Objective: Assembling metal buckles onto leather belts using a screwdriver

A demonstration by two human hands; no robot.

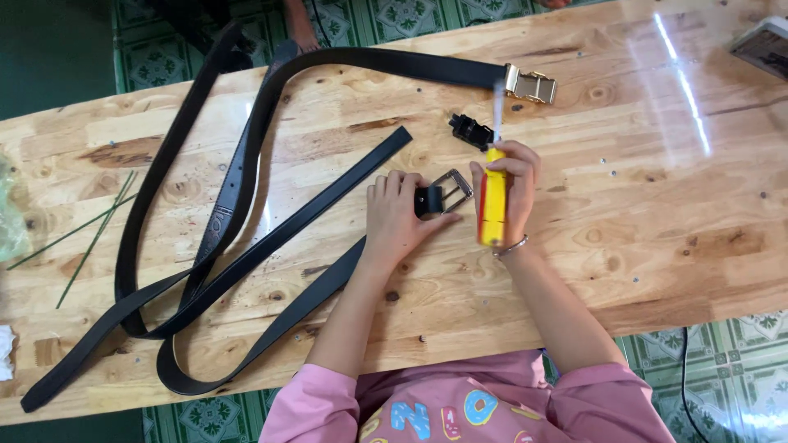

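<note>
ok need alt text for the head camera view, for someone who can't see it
A person's left hand presses a black belt with a silver buckle onto a wooden table, while the right hand holds a yellow screwdriver. Another belt with a gold buckle lies beyond.

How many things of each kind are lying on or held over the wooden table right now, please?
Black belt straps: 3, counted as best the overlaps allow
Buckles: 2, silver by the left hand, gold on a strap
Small black clip: 1
Yellow and red screwdriver: 1, in the right hand
Total: 7
</note>
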